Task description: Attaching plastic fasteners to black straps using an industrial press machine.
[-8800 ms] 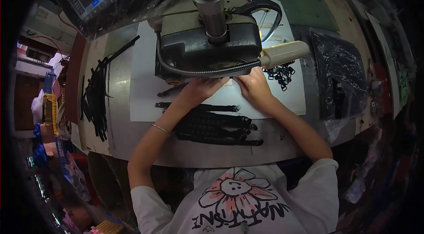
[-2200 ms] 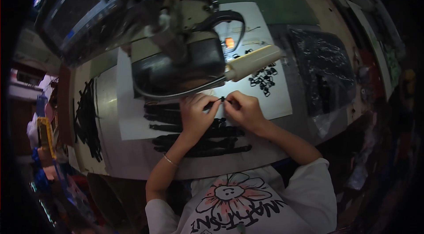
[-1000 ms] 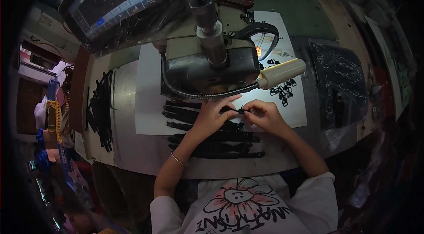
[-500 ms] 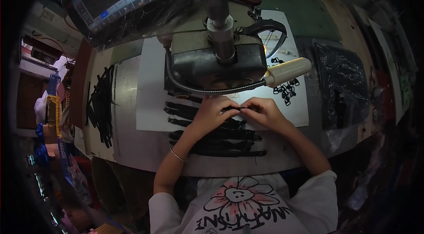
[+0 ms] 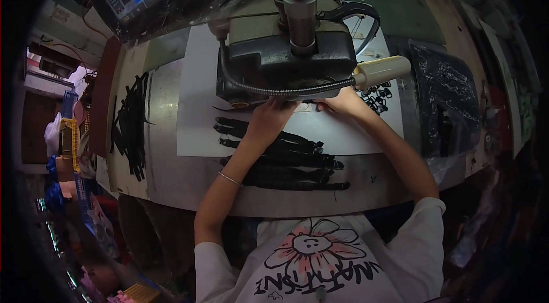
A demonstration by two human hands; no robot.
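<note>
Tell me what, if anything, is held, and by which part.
Apparently a black strap, between left hand and right hand; the machine head obscures which part.

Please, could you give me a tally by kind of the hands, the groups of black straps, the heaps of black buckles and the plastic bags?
Hands: 2 (left hand, right hand)
Strap groups: 2 (left pile, near group, taken as one)
Buckle heaps: 1 (black buckles)
Plastic bags: 1 (clear bag)
Total: 6
Single straps and buckles overlap too much to count.

One fisheye view, from the wearer's head, near the machine [image 5: 289,62], facing down over it, desk [image 5: 274,203] bending around it
</note>
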